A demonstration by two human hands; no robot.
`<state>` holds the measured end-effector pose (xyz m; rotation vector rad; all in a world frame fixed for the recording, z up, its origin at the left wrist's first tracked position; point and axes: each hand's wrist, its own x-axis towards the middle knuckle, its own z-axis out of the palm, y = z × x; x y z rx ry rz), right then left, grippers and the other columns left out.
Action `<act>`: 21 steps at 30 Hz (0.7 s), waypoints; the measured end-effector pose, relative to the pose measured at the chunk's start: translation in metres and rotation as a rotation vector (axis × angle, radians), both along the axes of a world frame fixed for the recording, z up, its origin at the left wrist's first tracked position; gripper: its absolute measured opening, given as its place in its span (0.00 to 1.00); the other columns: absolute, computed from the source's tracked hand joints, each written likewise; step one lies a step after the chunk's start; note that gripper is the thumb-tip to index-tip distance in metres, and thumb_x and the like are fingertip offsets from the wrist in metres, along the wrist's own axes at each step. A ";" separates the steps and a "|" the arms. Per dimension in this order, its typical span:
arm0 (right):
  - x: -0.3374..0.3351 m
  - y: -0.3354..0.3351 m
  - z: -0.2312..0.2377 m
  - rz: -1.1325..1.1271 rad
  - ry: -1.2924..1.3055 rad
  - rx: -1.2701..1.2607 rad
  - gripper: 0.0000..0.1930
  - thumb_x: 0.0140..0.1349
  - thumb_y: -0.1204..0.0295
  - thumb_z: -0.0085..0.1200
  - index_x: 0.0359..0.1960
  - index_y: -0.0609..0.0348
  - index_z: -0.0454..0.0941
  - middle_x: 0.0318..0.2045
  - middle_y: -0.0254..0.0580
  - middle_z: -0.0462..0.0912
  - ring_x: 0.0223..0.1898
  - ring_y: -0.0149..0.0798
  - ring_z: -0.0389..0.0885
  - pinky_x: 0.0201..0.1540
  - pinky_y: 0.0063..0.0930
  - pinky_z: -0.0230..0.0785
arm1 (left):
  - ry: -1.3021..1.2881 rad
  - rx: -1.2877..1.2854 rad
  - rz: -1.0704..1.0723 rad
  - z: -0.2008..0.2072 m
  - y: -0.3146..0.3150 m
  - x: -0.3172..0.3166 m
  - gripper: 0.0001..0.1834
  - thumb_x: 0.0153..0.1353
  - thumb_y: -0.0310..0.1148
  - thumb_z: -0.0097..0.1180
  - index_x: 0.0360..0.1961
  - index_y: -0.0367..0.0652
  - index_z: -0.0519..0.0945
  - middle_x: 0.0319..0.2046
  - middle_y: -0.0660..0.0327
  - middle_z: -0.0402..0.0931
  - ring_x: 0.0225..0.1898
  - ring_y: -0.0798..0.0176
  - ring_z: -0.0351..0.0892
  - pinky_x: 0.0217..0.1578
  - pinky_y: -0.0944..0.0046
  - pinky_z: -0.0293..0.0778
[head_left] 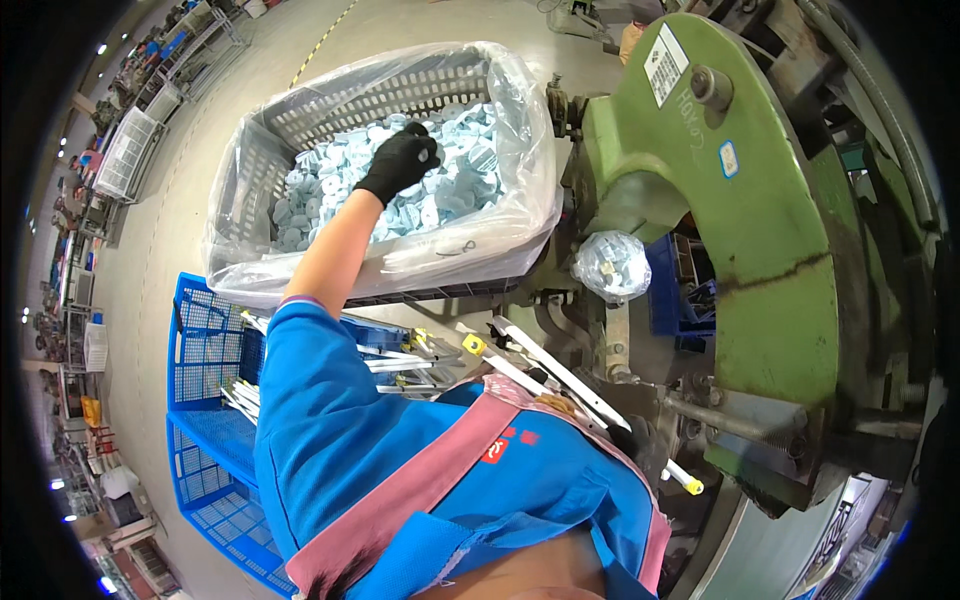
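Observation:
My left hand (399,163), in a black glove, reaches into a large crate (380,262) lined with clear plastic. Its fingers are curled over a heap of small pale blue plastic pieces (335,180); whatever they hold is too small to make out. My right hand does not show. White tubes (560,370) with yellow ends lie across the front of my body, near the green press (770,220). A round container (612,267) covered in clear plastic, with pale pieces inside, sits at the press opening.
Blue mesh baskets (205,350) stand at my left, with more white tubes (400,362) beside them. The press frame curves over the right side. A blue bin (664,290) sits behind its opening. Wire carts (130,155) stand far left.

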<state>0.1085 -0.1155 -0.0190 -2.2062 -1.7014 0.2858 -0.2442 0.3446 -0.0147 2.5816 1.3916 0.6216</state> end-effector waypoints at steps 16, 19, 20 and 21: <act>0.115 -0.017 0.016 0.733 -0.297 -0.024 0.08 0.52 0.68 0.54 0.35 0.46 0.80 0.36 0.39 0.78 0.40 0.42 0.78 0.36 0.35 0.71 | -0.335 -0.274 -0.334 0.036 -0.313 0.205 0.28 0.53 0.42 0.64 0.52 0.38 0.73 0.44 0.47 0.78 0.44 0.45 0.78 0.46 0.54 0.72; 0.141 -0.029 0.014 0.769 -0.289 0.086 0.07 0.50 0.66 0.55 0.32 0.45 0.81 0.34 0.36 0.78 0.37 0.42 0.79 0.34 0.36 0.71 | -0.379 -0.468 -0.246 0.022 -0.331 0.223 0.27 0.53 0.43 0.64 0.49 0.37 0.75 0.39 0.44 0.78 0.41 0.42 0.77 0.41 0.52 0.72; 0.148 -0.034 0.013 0.771 -0.296 0.081 0.07 0.51 0.65 0.55 0.32 0.44 0.81 0.35 0.36 0.78 0.37 0.41 0.79 0.34 0.36 0.71 | -0.484 -0.376 -0.259 0.016 -0.335 0.232 0.25 0.53 0.41 0.65 0.48 0.38 0.75 0.39 0.45 0.78 0.40 0.43 0.78 0.40 0.52 0.73; 0.155 -0.039 0.013 0.758 -0.297 0.068 0.07 0.51 0.65 0.55 0.32 0.44 0.81 0.35 0.36 0.78 0.37 0.41 0.79 0.34 0.36 0.71 | -0.613 -0.156 -0.323 0.008 -0.338 0.241 0.24 0.52 0.39 0.65 0.48 0.39 0.76 0.38 0.46 0.78 0.40 0.44 0.78 0.40 0.53 0.73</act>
